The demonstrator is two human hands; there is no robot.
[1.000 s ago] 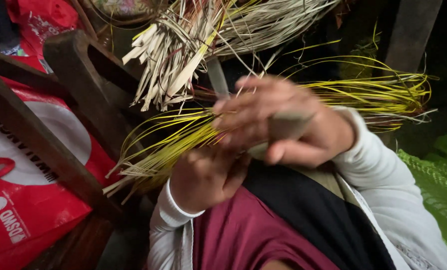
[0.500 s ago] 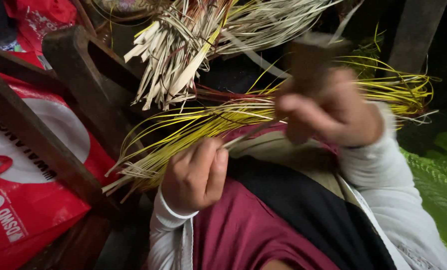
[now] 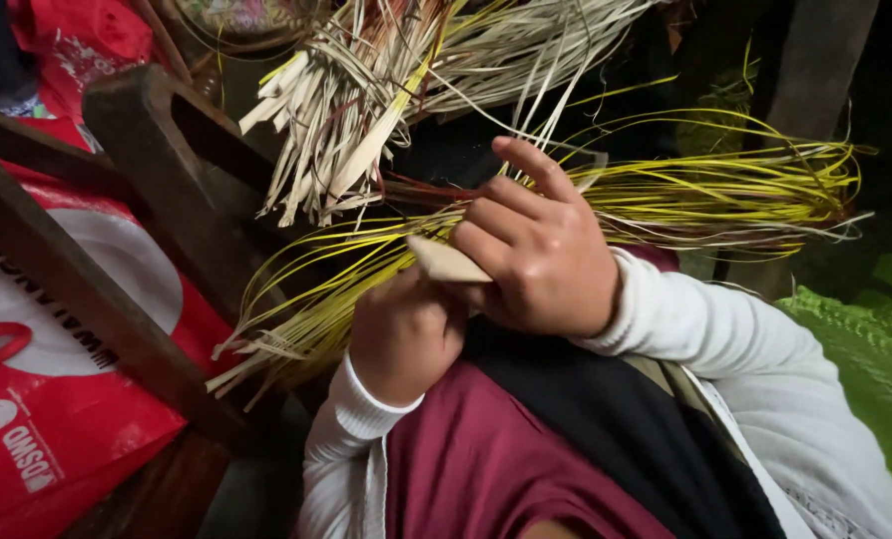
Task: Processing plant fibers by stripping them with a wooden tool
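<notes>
The left hand (image 3: pixel 406 334) is clenched into a fist around a bundle of thin, glossy yellow-green plant strips (image 3: pixel 695 190), which lies across the lap and fans out into loose, curling ends at both sides. The right hand (image 3: pixel 541 250) is closed, fingers curled, on a flat, pale wooden tool with a tapered tip (image 3: pixel 446 262), its point projecting just above the left fist and touching the strips. Both wrists sit in white ribbed knit sleeves (image 3: pixel 725 329). Above the hands hangs a bunch of broader, dry, straw-coloured leaf strips (image 3: pixel 351 120) with squarely cut ends. Dark, rough wooden beams (image 3: pixel 97 299) run diagonally at left, over a red plastic sack with a white panel (image 3: pixel 37 419). Maroon and black cloth (image 3: pixel 526 459) covers the lap.
</notes>
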